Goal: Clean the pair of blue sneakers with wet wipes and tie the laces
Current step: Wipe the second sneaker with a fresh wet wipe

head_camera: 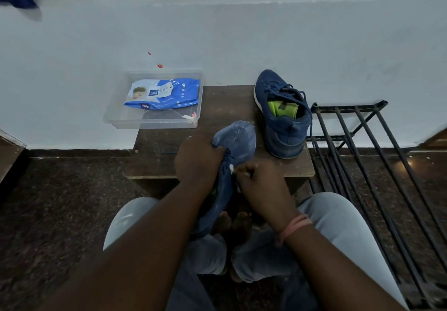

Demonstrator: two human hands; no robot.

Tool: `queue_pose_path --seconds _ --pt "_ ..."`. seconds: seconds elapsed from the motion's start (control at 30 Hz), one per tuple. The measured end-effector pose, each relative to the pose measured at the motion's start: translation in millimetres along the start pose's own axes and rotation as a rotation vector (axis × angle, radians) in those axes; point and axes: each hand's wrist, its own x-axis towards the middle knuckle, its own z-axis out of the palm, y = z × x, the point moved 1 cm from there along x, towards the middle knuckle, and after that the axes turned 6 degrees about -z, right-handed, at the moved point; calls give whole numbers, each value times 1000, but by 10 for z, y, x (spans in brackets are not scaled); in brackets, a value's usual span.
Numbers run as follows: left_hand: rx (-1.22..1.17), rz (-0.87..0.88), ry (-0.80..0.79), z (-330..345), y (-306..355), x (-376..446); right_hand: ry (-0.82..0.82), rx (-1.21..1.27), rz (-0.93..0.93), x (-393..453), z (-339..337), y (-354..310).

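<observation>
We have one sneaker [235, 141] in our left hand [197, 158], fingers curled hard round its upper so the fabric bunches. It hangs just past the near edge of the counter [169, 146], toe pointing to 12 o'clock, heel down towards our knees. Our right hand [260, 177] is closed on a small white wipe [232, 168], pressing it against the shoe's side at the crease.

The second sneaker [281, 114] sits on the counter at 2 o'clock from our hands, laces loose and one trailing off the right edge. The wipes pack [164, 94] lies in a clear tray [113, 117] at 11 o'clock, the tray overhanging the counter's left edge.

Risks, as we judge them: squeezing the upper this tightly could leave the folds unwiped, with dirt trapped in them. The scrap of wipe is small and may slip from our fingers or dry out. The dangling lace could snag on the rack [362, 141] at 3 o'clock. A knock could tip the overhanging tray.

Most of the wipe is hidden under our fingers. The held shoe's laces and heel are covered by our arm, and the dim light makes remaining dirt hard to judge.
</observation>
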Motion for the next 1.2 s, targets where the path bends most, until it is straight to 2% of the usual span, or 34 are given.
queue_pose_path --seconds 0.1,0.17,0.27,0.47,0.7,0.8,0.93,1.07,1.2 --pt "17 3 -1 1 -4 14 53 33 -22 34 -28 85" --pt "17 12 3 -9 2 19 133 -102 -47 273 0 144" --pt "19 25 5 -23 14 6 122 -277 -22 502 16 132" --pt "30 -15 10 0 16 -8 -14 -168 -80 7 17 -33" --pt "25 -23 -5 -11 15 16 62 -328 -6 565 15 117" --pt "16 -34 -14 -26 35 -7 11 -304 27 418 40 15" --pt "21 -31 8 -39 50 -50 -26 -191 -41 118 -20 -23" --pt "21 -12 7 -55 56 -54 16 -327 -22 493 60 99" --pt "8 -31 -15 -68 67 -37 33 -340 35 576 75 117"
